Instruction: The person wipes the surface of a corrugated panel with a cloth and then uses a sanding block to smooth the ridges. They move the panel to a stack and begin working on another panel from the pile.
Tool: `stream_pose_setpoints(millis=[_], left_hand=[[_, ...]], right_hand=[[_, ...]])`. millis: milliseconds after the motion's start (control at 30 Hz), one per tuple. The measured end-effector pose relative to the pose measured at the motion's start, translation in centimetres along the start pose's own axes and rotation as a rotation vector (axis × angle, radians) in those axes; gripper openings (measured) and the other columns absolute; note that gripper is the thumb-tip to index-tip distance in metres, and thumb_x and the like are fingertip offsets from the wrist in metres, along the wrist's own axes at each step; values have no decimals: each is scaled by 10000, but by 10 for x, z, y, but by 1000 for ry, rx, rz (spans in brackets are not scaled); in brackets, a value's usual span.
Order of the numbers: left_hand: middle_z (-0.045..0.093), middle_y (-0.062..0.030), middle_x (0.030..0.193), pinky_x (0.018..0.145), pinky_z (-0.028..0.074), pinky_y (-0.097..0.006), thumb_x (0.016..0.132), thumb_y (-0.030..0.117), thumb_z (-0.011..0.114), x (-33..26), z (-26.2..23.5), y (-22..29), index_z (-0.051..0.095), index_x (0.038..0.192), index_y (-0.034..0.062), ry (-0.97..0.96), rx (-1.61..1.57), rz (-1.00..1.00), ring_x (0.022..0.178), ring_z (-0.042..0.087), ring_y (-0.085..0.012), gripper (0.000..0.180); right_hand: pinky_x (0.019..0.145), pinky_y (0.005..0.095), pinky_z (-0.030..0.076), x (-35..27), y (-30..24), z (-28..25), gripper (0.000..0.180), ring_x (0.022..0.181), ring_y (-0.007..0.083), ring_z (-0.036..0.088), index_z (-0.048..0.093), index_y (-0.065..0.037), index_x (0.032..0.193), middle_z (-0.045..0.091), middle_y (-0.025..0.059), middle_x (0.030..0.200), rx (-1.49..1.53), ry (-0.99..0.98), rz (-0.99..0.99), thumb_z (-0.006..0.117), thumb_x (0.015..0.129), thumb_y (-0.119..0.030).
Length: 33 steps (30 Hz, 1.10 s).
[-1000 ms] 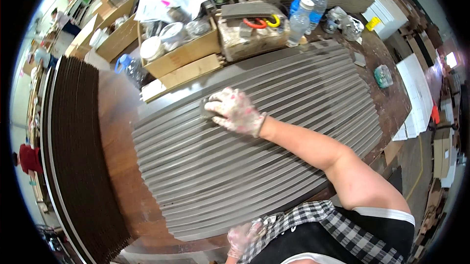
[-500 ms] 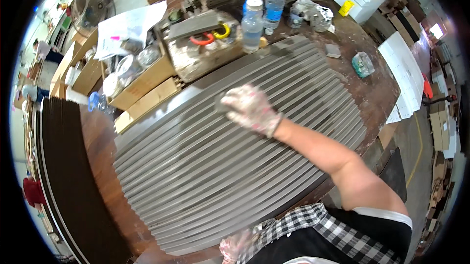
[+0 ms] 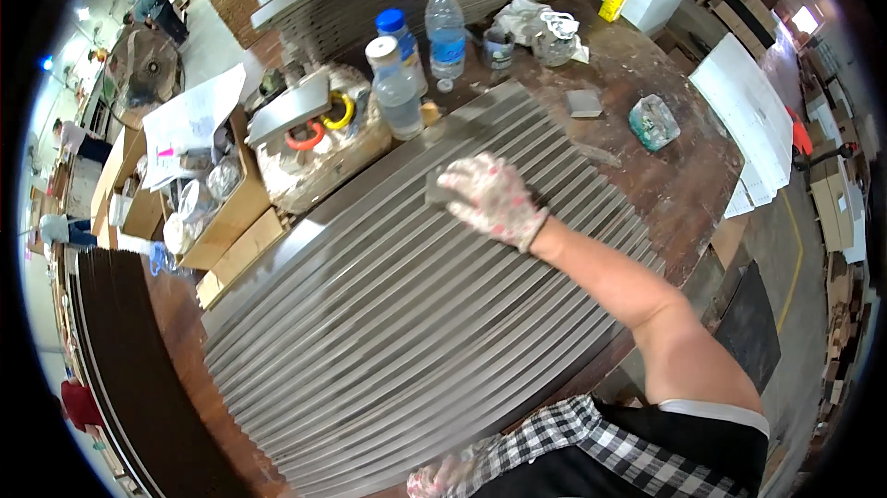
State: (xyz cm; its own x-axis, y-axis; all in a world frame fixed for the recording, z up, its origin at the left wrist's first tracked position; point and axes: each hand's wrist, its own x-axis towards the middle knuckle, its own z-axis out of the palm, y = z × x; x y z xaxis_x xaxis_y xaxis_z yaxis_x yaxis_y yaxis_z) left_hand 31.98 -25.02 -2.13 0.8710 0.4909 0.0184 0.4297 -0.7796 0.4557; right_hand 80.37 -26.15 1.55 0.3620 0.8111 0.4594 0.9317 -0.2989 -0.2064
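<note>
A row of long grey strips lies side by side across the brown table. Over their upper middle is my right hand in a stained white glove, its fingers closed round a small dark grey block pressed to the strips. Whether the block is a sponge or a sanding block I cannot tell. My left hand, also gloved, rests low at the near edge of the strips beside my checked apron; its fingers are partly cut off by the picture edge.
Behind the strips stand plastic bottles, scissors with red and yellow handles and a cardboard box of odds and ends. A small grey block and a clear-green container lie at right. Dark stacked strips stand at left.
The view has shifted, so bottles and box appear further left and lower. My right hand with the grey block sits slightly further toward the right end of the strips.
</note>
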Motion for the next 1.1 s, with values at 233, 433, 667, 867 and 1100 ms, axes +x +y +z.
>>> stream_pose_setpoints(millis=[233, 433, 667, 867, 1100], left_hand=[[621, -10, 776, 499, 460, -334, 710, 364, 731, 4, 5, 8, 689, 1052, 261, -2, 17, -26, 600, 596, -205, 359], [621, -9, 781, 501, 460, -333, 710, 365, 730, 5, 7, 10, 687, 1056, 263, -1, 13, -6, 601, 596, -206, 363], [621, -8, 787, 502, 460, -333, 710, 367, 728, 0, 7, 13, 686, 1061, 264, 6, 19, -4, 602, 595, -206, 368], [621, -7, 791, 503, 460, -333, 710, 368, 726, -7, 5, 18, 684, 1065, 266, 18, 30, 14, 603, 595, -206, 372], [613, 0, 800, 521, 460, -345, 705, 339, 707, -42, 10, 2, 668, 1106, 272, -18, 148, 220, 613, 585, -206, 408]], right_hand=[[858, 425, 481, -22, 130, -43, 359, 982, 302, 591, 642, -128, 1071, 644, 108, 1058, -223, 3, 286, 665, 743, -272], [881, 420, 472, -41, 176, -63, 386, 1008, 301, 568, 640, -129, 1100, 612, 101, 1070, -348, 107, 461, 708, 749, -276], [777, 449, 477, -38, 51, -28, 375, 924, 316, 552, 625, -109, 1063, 570, 151, 981, -146, 125, 341, 688, 741, -291], [848, 423, 494, -1, -91, 7, 383, 958, 308, 585, 625, -48, 1082, 618, 162, 1022, 351, -27, 40, 679, 778, -276], [862, 408, 470, -14, 0, -17, 317, 961, 313, 595, 639, -62, 1020, 652, 116, 1001, 219, 212, 127, 725, 724, -137]])
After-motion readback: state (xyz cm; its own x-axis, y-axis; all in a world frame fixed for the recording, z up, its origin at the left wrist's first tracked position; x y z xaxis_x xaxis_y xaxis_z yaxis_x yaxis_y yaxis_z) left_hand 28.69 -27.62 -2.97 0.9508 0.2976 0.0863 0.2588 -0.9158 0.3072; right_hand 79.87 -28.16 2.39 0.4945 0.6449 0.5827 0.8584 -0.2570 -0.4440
